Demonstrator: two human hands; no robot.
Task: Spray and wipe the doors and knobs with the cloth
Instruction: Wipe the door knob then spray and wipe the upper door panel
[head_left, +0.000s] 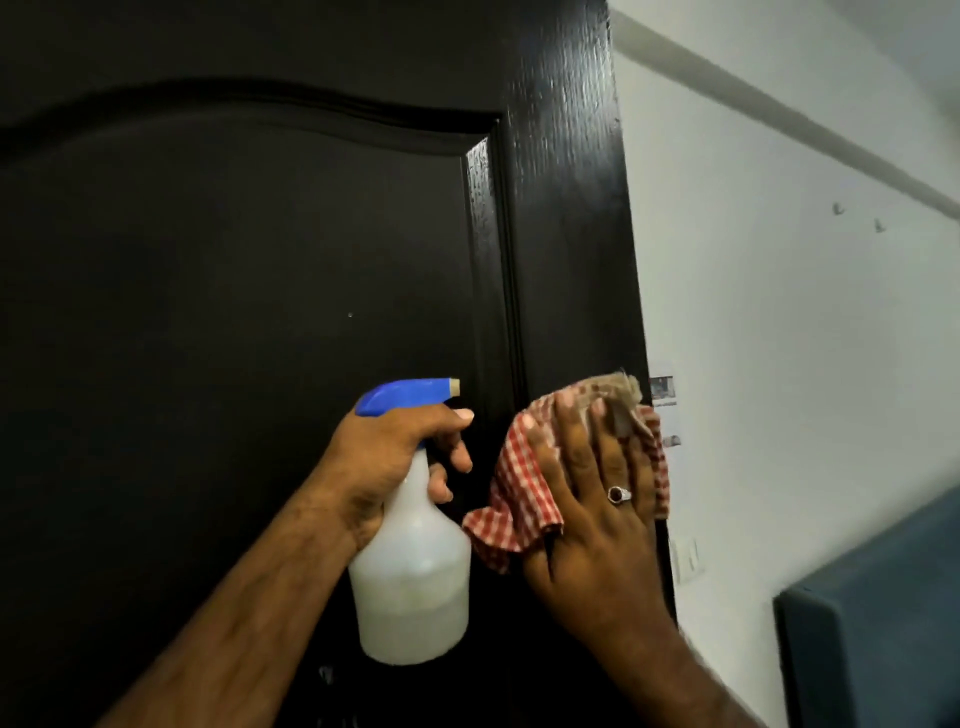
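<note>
Dim light, glare on door (566, 171); edges curved, soft blur

Glossy black door (234, 260) at left; red-and-white checked cloth (519, 499) lower centre; translucent white spray bottle (410, 582), blue trigger head (400, 396); white wall (779, 312) at right.

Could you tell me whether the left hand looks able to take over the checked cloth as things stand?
Probably not. The left hand grips the spray bottle, fingers curled round its neck. The cloth lies close beside it, pressed to the door under the right hand.
</note>
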